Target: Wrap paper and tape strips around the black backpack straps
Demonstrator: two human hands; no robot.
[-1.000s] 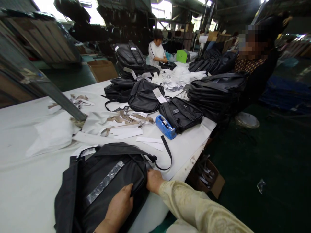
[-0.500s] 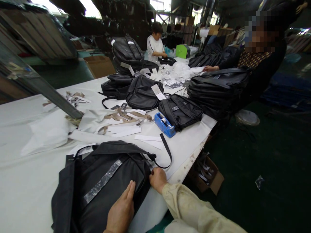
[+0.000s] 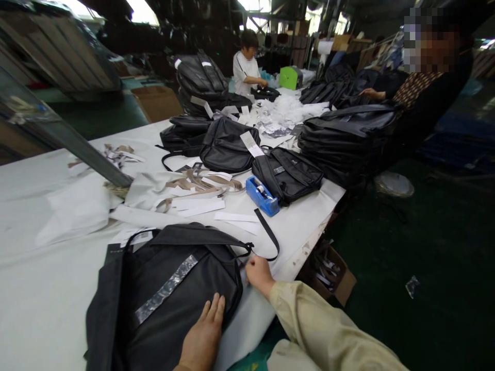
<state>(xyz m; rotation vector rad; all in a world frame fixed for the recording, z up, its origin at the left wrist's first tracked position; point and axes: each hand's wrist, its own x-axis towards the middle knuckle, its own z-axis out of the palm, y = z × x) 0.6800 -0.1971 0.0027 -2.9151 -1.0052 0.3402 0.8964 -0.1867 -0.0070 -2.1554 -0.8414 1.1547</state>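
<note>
A black bag [image 3: 166,288] with a silvery strip across its front lies flat on the white table [image 3: 46,299] right in front of me. My left hand [image 3: 203,335] rests flat on the bag's near edge, fingers stretched out. My right hand [image 3: 258,273], in a cream sleeve, is closed at the bag's right side where its black strap [image 3: 268,234] loops out toward the table edge. What exactly the fingers pinch is hidden.
A blue tape dispenser [image 3: 262,196], paper strips [image 3: 199,205] and more black bags [image 3: 286,174] lie further along the table. A tall stack of bags [image 3: 348,136] stands at the right, with a person behind it. Another person works at the far end. A cardboard box [image 3: 328,273] sits on the floor.
My left hand has let go of the bag's edge and flattened onto it. My right hand has slid a little to the right and farther away along the bag's side.
</note>
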